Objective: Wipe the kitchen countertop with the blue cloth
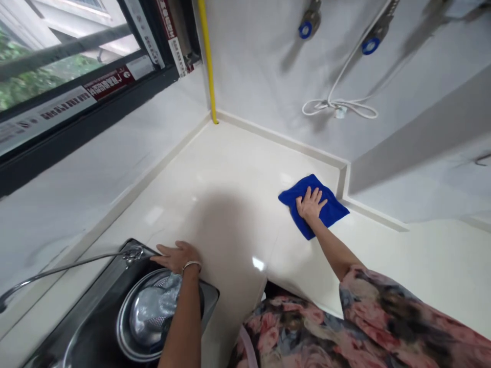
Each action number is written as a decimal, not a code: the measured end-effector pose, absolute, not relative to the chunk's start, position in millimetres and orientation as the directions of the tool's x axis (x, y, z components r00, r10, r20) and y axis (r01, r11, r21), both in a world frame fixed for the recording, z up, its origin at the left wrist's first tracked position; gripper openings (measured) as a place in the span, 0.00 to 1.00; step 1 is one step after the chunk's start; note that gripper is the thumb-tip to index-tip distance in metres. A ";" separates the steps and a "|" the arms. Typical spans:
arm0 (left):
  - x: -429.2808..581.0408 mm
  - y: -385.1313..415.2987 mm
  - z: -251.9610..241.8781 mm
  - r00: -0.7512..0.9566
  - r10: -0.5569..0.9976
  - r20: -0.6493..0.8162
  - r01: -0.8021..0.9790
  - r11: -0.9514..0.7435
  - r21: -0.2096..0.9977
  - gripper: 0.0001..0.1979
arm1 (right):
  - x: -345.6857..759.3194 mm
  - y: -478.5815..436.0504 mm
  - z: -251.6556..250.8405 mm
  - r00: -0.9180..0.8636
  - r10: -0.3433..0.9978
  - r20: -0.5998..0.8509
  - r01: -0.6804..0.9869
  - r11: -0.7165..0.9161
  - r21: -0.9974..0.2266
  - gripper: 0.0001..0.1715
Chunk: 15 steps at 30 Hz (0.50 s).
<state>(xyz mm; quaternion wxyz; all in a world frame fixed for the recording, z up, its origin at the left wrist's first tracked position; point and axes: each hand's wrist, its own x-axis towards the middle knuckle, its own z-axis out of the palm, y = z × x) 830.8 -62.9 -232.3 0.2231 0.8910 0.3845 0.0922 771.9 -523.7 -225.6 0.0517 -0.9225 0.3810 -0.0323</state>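
Under my right hand (310, 204) a blue cloth (329, 210) lies spread on the white countertop (245, 158), close to the corner of the low backsplash. The fingers of that hand are spread flat and press on the cloth. My left hand (178, 256), with a bracelet at the wrist, rests at the sink's edge where it meets the counter, fingers stretched out and holding nothing. Below my left forearm, a metal bowl (121, 327) stands in the dark sink (86, 306), with a perforated strainer and a clear plastic-like thing in it, partly hidden by the arm.
A curved faucet (69, 266) reaches over the sink at the left. A yellow pipe (208, 61) runs down the wall into the counter's back corner. Blue-capped valves (306, 29) and a bundled white cord (337, 106) hang on the wall. A window (69, 56) is at upper left.
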 end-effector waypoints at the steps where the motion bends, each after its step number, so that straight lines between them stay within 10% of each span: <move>1: 830.1 -63.3 -231.5 0.686 0.728 -0.020 0.651 -0.601 0.464 0.36 | 792.1 -530.6 -223.1 0.703 -0.711 0.014 -0.704 -0.699 -0.128 0.43; 15: 827.9 -50.9 -230.9 0.727 0.685 -0.041 0.643 -0.659 0.390 0.38 | 1028.5 -473.0 -211.1 0.915 -0.397 -0.075 -0.404 -0.904 -0.142 0.42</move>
